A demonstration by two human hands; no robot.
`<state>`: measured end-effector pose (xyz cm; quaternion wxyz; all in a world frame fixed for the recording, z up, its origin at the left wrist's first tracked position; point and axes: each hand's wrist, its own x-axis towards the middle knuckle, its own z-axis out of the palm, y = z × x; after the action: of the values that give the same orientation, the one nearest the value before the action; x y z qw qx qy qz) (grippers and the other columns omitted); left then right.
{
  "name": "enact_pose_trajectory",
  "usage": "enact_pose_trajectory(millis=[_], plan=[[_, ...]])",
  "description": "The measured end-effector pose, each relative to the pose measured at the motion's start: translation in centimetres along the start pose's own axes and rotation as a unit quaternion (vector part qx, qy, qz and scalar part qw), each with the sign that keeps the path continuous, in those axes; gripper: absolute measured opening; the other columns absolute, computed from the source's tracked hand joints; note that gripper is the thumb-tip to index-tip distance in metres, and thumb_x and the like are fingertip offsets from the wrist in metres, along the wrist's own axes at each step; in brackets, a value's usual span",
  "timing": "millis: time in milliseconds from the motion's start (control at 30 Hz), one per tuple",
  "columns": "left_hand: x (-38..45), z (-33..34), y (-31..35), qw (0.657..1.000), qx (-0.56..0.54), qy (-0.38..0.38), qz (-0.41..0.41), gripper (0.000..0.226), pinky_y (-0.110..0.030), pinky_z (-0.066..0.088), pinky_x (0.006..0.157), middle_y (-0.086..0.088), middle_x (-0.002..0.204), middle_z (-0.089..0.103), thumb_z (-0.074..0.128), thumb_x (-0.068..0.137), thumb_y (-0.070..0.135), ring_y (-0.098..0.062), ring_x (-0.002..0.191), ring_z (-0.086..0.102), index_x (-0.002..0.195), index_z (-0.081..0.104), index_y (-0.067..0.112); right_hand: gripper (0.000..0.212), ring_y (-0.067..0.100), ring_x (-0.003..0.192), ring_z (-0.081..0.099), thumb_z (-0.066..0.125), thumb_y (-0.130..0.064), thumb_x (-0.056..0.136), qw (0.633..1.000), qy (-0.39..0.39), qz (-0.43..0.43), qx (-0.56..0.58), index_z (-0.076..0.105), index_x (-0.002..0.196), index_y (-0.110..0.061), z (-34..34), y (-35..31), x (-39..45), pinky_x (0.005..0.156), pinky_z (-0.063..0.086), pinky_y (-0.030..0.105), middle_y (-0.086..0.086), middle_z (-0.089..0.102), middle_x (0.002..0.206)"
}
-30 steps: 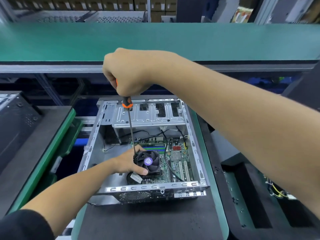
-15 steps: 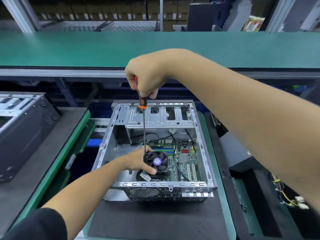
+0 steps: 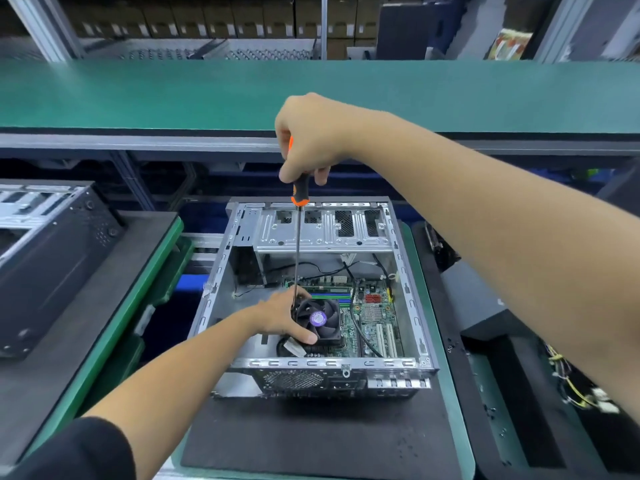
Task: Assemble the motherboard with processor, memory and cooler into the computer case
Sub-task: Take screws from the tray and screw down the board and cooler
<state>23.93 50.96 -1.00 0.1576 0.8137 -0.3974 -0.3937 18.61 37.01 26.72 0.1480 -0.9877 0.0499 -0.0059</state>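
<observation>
- The open computer case (image 3: pixel 313 296) lies on a dark mat (image 3: pixel 322 441) that sits on the green desk (image 3: pixel 453 393), its silver frame facing up.
- Inside the case, the motherboard (image 3: pixel 375 320) lies flat on the floor of the shell, with the black cooler (image 3: pixel 320 320) mounted on its left part and memory sticks (image 3: pixel 332 296) just behind the cooler.
- The left hand (image 3: pixel 285 318) rests on the cooler's left edge, fingers curled round its rim and thumb pressed at its near corner.
- The right hand (image 3: pixel 308 143) is raised above the case, fingers clamped round the orange-and-black handle of a screwdriver (image 3: pixel 297 233).
- The screwdriver's long shaft runs almost straight down to the cooler's far-left corner; the tip is hidden behind the left hand.
- A second, dark case (image 3: pixel 48 265) lies on a grey tray (image 3: pixel 114 306) to the left.
- To the right, a black foam tray (image 3: pixel 540 393) holds loose yellow and white cables (image 3: pixel 581 393).
- Beyond the case, a raised green shelf (image 3: pixel 173 95) spans the whole width.
- Behind it stand rows of brown cartons (image 3: pixel 194 19) and metal uprights.
</observation>
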Motion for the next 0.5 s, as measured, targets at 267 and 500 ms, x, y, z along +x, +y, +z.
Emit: enact_pose_trajectory(millis=[267,500], plan=[[-0.2,-1.8,3.2,0.982,0.013,0.147,0.115,0.037,-0.036,0.025,0.098,0.013,0.114,0.054,0.07,0.078,0.047,-0.011,0.115,0.043,0.111,0.056,0.036,0.018,0.012,0.04,0.062,0.067,-0.018,0.071,0.997,0.075,0.026,0.019,0.057,0.062,-0.006,-2.5,0.2,-1.6,0.037,0.043,0.015,0.003,0.063,0.047],[-0.1,-0.5,5.7,0.98,0.01,0.1,0.17,0.005,-0.016,0.047,0.077,0.015,0.085,0.065,0.075,0.079,0.025,0.002,0.081,0.06,0.08,0.072,0.021,0.02,0.015,0.039,0.058,0.063,-0.018,0.069,0.998,0.05,0.032,-0.015,0.051,0.055,-0.009,-2.7,0.3,-2.9,0.039,0.039,0.014,-0.002,0.055,0.037]])
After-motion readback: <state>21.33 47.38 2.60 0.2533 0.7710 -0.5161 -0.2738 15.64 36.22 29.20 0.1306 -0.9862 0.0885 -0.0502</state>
